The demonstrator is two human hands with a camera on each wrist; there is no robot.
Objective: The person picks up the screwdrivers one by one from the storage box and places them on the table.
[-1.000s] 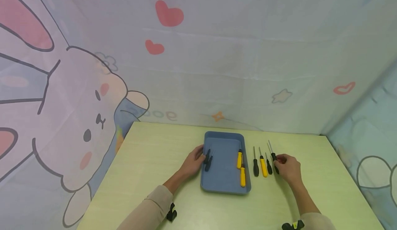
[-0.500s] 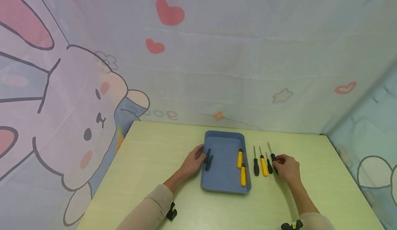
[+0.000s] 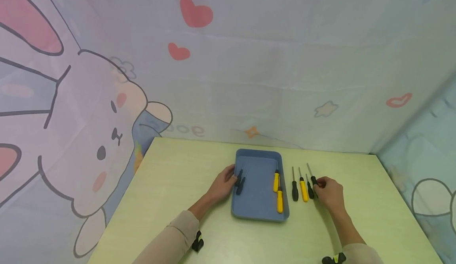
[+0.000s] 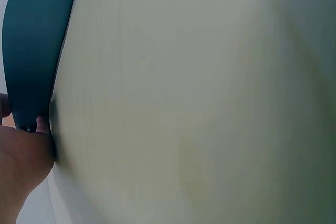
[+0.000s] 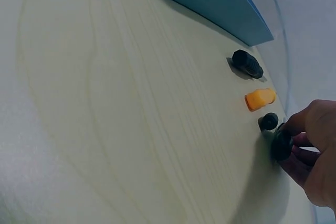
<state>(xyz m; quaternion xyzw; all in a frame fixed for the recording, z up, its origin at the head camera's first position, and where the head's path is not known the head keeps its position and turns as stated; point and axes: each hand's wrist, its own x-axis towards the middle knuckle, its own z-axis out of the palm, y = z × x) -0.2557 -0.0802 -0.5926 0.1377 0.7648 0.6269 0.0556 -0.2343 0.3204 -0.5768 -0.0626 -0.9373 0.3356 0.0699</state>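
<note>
My left hand [image 3: 221, 185] grips the left wall of a blue-grey tray [image 3: 256, 206], thumb over the rim. In the left wrist view that hand [image 4: 23, 156] pinches the tray wall [image 4: 37, 40]. Two small black screwdrivers [image 3: 241, 186] lie inside at the left, and a yellow screwdriver [image 3: 276, 181] and another yellow screwdriver [image 3: 280, 201] at the right. On the table, my right hand [image 3: 330, 193] pinches the handle of a black screwdriver [image 3: 314, 180], partly hidden by the fingers. The right wrist view shows its handle end [image 5: 281, 147] between thumb and fingers.
Between the tray and my right hand, a black screwdriver [image 3: 295, 191], a yellow screwdriver [image 3: 303, 190] and a smaller black screwdriver [image 3: 310, 191] lie in a row, tips away from me. A printed cloth [image 3: 278, 78] hangs behind the pale table [image 3: 192, 157].
My right hand and the black screwdriver have shifted slightly left, closer to the smaller black one. The left hand keeps its grip on the tray.
</note>
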